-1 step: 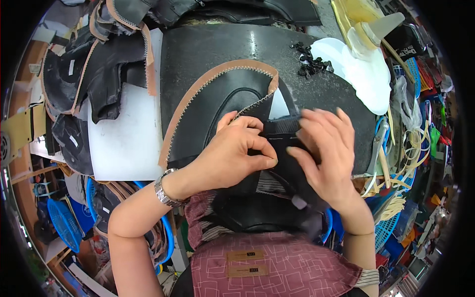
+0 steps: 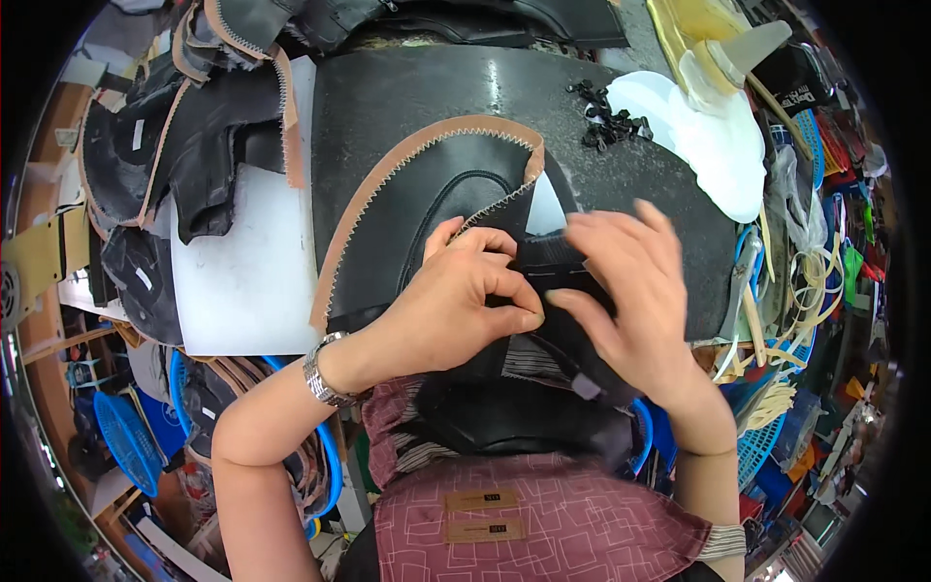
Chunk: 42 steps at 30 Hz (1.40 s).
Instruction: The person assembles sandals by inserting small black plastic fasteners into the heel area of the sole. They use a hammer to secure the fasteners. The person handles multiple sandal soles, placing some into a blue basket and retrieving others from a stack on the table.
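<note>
A black leather boot upper with a tan zigzag-stitched edge lies on the dark work board, its lower part hanging toward my lap. My left hand, with a metal watch on the wrist, pinches the upper's edge between thumb and index finger. Close beside it, my right hand is slightly blurred, its thumb and fingers apart around a black ribbed elastic strip on the upper. Whether the right fingertips press on the strip is hard to see. More black leather rests in my lap.
On the dark board lies a cluster of small black parts near a white sheet and a glue bottle. Stacked uppers fill the left side. Blue baskets stand below, and cream strips hang at right.
My right hand has shifted a little to the left, closer to my left hand. My left hand stays pinched in place, and the upper has barely moved.
</note>
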Tool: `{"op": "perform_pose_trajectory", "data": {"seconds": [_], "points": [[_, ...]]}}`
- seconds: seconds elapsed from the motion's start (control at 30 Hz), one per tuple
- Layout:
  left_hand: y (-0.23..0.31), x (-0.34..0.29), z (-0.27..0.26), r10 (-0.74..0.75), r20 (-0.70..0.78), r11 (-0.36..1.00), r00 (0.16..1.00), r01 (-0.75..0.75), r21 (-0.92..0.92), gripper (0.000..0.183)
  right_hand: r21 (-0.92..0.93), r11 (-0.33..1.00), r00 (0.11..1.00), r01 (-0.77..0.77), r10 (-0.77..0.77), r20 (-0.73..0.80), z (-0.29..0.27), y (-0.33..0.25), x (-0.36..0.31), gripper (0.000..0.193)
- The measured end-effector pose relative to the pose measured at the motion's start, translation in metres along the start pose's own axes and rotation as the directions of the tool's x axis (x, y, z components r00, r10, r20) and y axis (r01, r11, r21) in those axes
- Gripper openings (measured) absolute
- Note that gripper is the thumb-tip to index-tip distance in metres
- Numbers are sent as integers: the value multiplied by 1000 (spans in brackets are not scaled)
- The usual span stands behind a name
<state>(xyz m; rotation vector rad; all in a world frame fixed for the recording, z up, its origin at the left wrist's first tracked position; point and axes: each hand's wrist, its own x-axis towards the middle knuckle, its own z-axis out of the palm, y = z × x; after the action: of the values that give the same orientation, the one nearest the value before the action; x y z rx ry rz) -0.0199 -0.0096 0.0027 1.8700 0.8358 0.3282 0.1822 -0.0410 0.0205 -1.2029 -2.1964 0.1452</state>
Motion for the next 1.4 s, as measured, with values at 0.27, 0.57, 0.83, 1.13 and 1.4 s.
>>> {"op": "perform_pose_trajectory", "data": {"seconds": [0.27, 0.57, 0.83, 1.13, 1.4], "points": [[-5, -5, -1, 31, 2, 997, 1000, -31, -73, 6, 443, 839, 905, -315, 125, 407, 10, 20, 4, 19], [4, 3, -12, -239, -61, 914, 969, 203, -352, 10, 514, 759, 853, -399, 102, 511, 1, 12, -9, 17], [6, 4, -15, -293, -16, 884, 956, 264, -386, 11, 520, 751, 849, -407, 101, 519, 3, 12, -9, 18], [3, 3, -12, -186, -54, 962, 981, 171, -212, 9, 507, 760, 860, -406, 129, 494, 5, 15, -6, 19], [2, 6, -11, -164, -96, 975, 982, 146, -168, 10, 313, 925, 931, -216, 98, 352, 9, 6, -11, 13]]}}
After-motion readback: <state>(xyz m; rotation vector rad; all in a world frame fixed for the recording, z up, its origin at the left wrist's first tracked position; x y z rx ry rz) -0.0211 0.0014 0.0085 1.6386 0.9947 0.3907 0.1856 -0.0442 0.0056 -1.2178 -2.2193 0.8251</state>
